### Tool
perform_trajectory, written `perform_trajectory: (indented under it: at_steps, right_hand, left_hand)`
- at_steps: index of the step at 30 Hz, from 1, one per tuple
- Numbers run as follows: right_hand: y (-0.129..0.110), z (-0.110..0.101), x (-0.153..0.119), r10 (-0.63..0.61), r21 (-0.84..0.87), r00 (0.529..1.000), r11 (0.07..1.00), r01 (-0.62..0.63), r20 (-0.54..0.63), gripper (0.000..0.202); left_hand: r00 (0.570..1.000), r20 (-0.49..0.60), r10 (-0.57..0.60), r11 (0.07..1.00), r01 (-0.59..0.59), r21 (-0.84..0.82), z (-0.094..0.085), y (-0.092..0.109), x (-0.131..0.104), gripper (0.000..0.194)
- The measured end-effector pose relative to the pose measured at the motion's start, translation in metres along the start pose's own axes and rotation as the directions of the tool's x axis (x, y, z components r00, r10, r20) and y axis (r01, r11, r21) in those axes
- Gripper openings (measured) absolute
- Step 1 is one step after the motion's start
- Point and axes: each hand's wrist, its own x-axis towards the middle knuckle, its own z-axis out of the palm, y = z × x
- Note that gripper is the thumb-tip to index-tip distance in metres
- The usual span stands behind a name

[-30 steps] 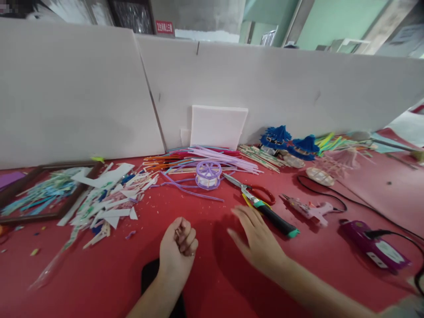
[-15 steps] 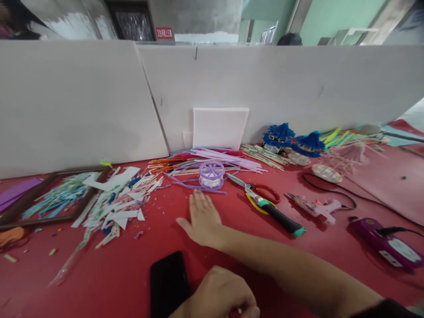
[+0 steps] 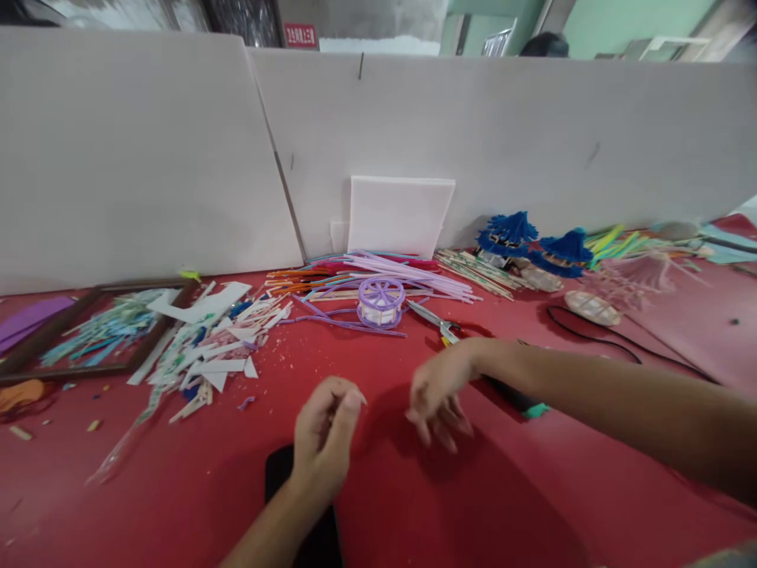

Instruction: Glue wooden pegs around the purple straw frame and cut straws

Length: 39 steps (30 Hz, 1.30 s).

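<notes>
My left hand (image 3: 325,434) hovers over a black phone (image 3: 322,540), partly covering it. Its fingers are curled in, thumb against index, and anything pinched there is too small to name. To its right, my right hand (image 3: 441,390) hangs above the red table with fingers loosely apart and nothing in them. Behind my right hand and forearm lie metal-bladed scissors (image 3: 434,317) and a black-and-green handle (image 3: 535,410), both partly hidden. A small round purple frame with a spoked top (image 3: 382,303) stands beyond both hands, beside several purple strips (image 3: 331,315).
Paper scraps and sticks (image 3: 225,355) are heaped at left, near a brown frame (image 3: 100,369) around coloured strips. Coloured pipe-cleaner-like strands (image 3: 414,276) lie along the white partition (image 3: 502,134). Blue-roofed models (image 3: 509,233) stand at right, near a black cable (image 3: 591,335).
My right hand has lifted from lying flat near the purple frame and drawn back to the right. My left hand has risen and moved forward and left, over the phone.
</notes>
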Motion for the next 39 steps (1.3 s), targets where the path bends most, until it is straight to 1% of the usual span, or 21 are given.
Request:
perform_trajectory:
  at_steps: [2, 4, 5, 6, 7, 8, 10, 13, 16, 17, 18, 19, 20, 21, 22, 23, 25, 28, 31, 36, 39]
  right_hand:
    - [0.01, 0.017, 0.004, 0.149, 0.149, 0.863, 0.957, -0.249, 0.484, 0.051]
    - [0.008, 0.03, 0.022, 0.144, 0.179, 0.73, 0.921, -0.345, 0.668, 0.052]
    - [0.004, 0.033, 0.034, 0.104, 0.216, 0.724, 0.917, -0.335, 0.682, 0.052]
    - [-0.004, 0.033, 0.046, 0.013, 0.326, 0.803, 0.91, -0.257, 0.596, 0.051]
    - [-0.013, 0.029, 0.057, -0.108, 0.46, 0.921, 0.884, -0.083, 0.374, 0.047]
    - [-0.023, 0.022, 0.067, -0.231, 0.564, 0.973, 0.801, 0.2, -0.017, 0.042]
    - [-0.044, 0.004, 0.078, -0.271, 0.573, 0.913, 0.713, 0.404, -0.306, 0.031]
    - [-0.059, -0.011, 0.075, -0.306, 0.548, 0.883, 0.697, 0.462, -0.355, 0.025]
    - [-0.045, 0.013, 0.067, -0.29, 0.482, 0.957, 0.842, 0.244, 0.023, 0.02]
    - [-0.036, 0.028, 0.067, -0.158, 0.335, 0.906, 0.942, 0.02, 0.392, 0.019]
    - [-0.028, 0.043, 0.068, -0.002, 0.183, 0.805, 0.974, -0.132, 0.594, 0.018]
    - [-0.02, 0.055, 0.07, 0.091, 0.115, 0.769, 0.971, -0.209, 0.633, 0.019]
    - [-0.016, 0.063, 0.072, 0.106, 0.12, 0.794, 0.968, -0.219, 0.599, 0.021]
    - [-0.015, 0.065, 0.075, 0.041, 0.194, 0.873, 0.969, -0.153, 0.487, 0.018]
    - [-0.018, 0.061, 0.077, -0.062, 0.274, 0.959, 0.962, -0.016, 0.275, 0.017]
    - [-0.025, 0.051, 0.079, -0.125, 0.278, 0.992, 0.954, 0.111, 0.032, 0.018]
    - [-0.048, 0.02, 0.08, -0.195, 0.249, 0.922, 0.925, 0.286, -0.334, 0.011]
    - [-0.083, -0.025, 0.077, -0.228, 0.209, 0.786, 0.888, 0.41, -0.574, 0.022]
    - [-0.102, -0.042, 0.075, -0.236, 0.159, 0.718, 0.885, 0.437, -0.655, 0.025]
    - [-0.104, -0.035, 0.089, -0.09, 0.154, 0.82, 0.965, 0.212, -0.566, 0.025]
    - [-0.108, -0.037, 0.098, -0.111, 0.138, 0.795, 0.962, 0.237, -0.596, 0.033]
  left_hand:
    - [0.998, -0.055, -0.041, 0.998, 0.038, -0.051, -0.007, 0.001, 0.017, 0.02]
    - [0.989, -0.126, -0.071, 0.991, 0.055, -0.124, -0.013, 0.003, 0.032, 0.019]
    - [0.983, -0.166, -0.079, 0.986, 0.053, -0.157, -0.015, 0.003, 0.037, 0.018]
    - [0.975, -0.207, -0.084, 0.981, 0.044, -0.189, -0.017, 0.004, 0.041, 0.017]
    - [0.966, -0.246, -0.082, 0.976, 0.027, -0.217, -0.019, 0.005, 0.044, 0.017]
    - [0.956, -0.284, -0.073, 0.971, 0.003, -0.24, -0.021, 0.007, 0.045, 0.018]
    - [0.936, -0.35, -0.048, 0.96, -0.053, -0.275, -0.024, 0.011, 0.046, 0.019]
    - [0.913, -0.406, -0.029, 0.945, -0.107, -0.309, -0.025, 0.018, 0.044, 0.019]
    - [0.908, -0.415, -0.051, 0.935, -0.103, -0.34, -0.024, 0.021, 0.044, 0.019]
    - [0.909, -0.413, -0.061, 0.932, -0.097, -0.35, -0.023, 0.02, 0.044, 0.019]
    - [0.909, -0.411, -0.07, 0.929, -0.091, -0.36, -0.022, 0.019, 0.044, 0.019]
    - [0.91, -0.407, -0.08, 0.925, -0.084, -0.37, -0.021, 0.018, 0.044, 0.019]
    - [0.91, -0.403, -0.092, 0.922, -0.075, -0.38, -0.021, 0.016, 0.044, 0.02]
    - [0.91, -0.4, -0.105, 0.918, -0.066, -0.391, -0.02, 0.015, 0.044, 0.02]
    - [0.909, -0.4, -0.118, 0.914, -0.058, -0.402, -0.02, 0.014, 0.044, 0.02]
    - [0.906, -0.403, -0.129, 0.91, -0.053, -0.412, -0.021, 0.013, 0.044, 0.02]
    - [0.895, -0.423, -0.14, 0.903, -0.06, -0.425, -0.022, 0.012, 0.044, 0.02]
    - [0.876, -0.458, -0.148, 0.894, -0.079, -0.441, -0.025, 0.013, 0.044, 0.02]
    - [0.871, -0.457, -0.181, 0.883, -0.061, -0.466, -0.027, 0.013, 0.044, 0.018]
    - [0.878, -0.43, -0.208, 0.861, -0.044, -0.507, -0.024, 0.013, 0.043, 0.023]
    - [0.891, -0.393, -0.229, 0.836, -0.027, -0.548, -0.022, 0.014, 0.042, 0.026]
